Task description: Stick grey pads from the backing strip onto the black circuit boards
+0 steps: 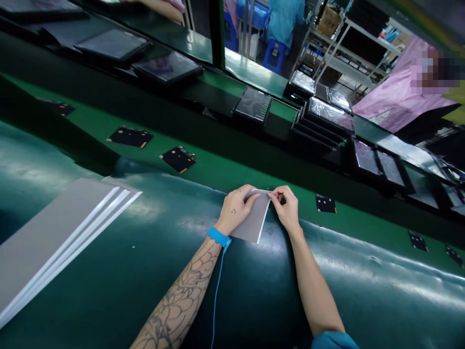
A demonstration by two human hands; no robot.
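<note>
My left hand (238, 207) and my right hand (288, 207) both hold a small grey sheet (255, 220) over the dark green mat (254, 291). The left hand's fingers curl over the sheet's top left edge. With thumb and forefinger, the right hand pinches its top right corner. A blue wrist strap (218, 237) with a blue cord sits on my left wrist. The sheet's lower end rests near the mat.
A stack of long grey sheets (54, 237) lies at the left on the mat. Small black circuit pieces (178, 159) sit on the green belt (225, 169) beyond. Dark screen panels (329, 116) line the far side. Another person in pink (395, 97) is at the upper right.
</note>
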